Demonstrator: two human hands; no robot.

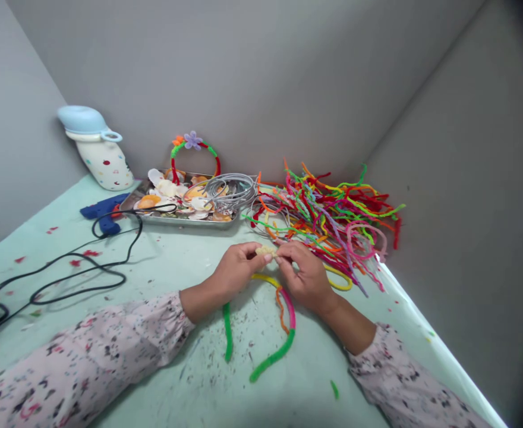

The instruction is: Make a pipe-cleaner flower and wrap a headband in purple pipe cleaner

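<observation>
A small pale yellow piece (265,251) is at the centre of the frame, held above the table (176,255). The left hand (237,267) pinches it between thumb and fingertips, and the right hand (306,274) closes its fingertips on the right end; whether that end is a stem or a twist is too small to tell.

Just below, a fuzzy band (290,309) arches in yellow, pink and green, its green end curling toward the bottom centre. Another green length (227,333) emerges below the left wrist, probably the band's other end, but the hand hides any join. The coloured covering looks largely in place, while a thin orange strand (281,309) hangs apart from the pink part, seemingly unsecured. The pale piece does not visibly join the band, so the work looks partway along.

At upper centre, a flowered band (218,166) stands by the metal tray (185,223) and looks complete, with orange and purple flowers on top; the band near the hands shows no flower. Right of centre lies a heap of fuzzy stems (333,208), apparently plenty of material left. A blue glue gun (103,211) lies at left, in neither hand.
</observation>
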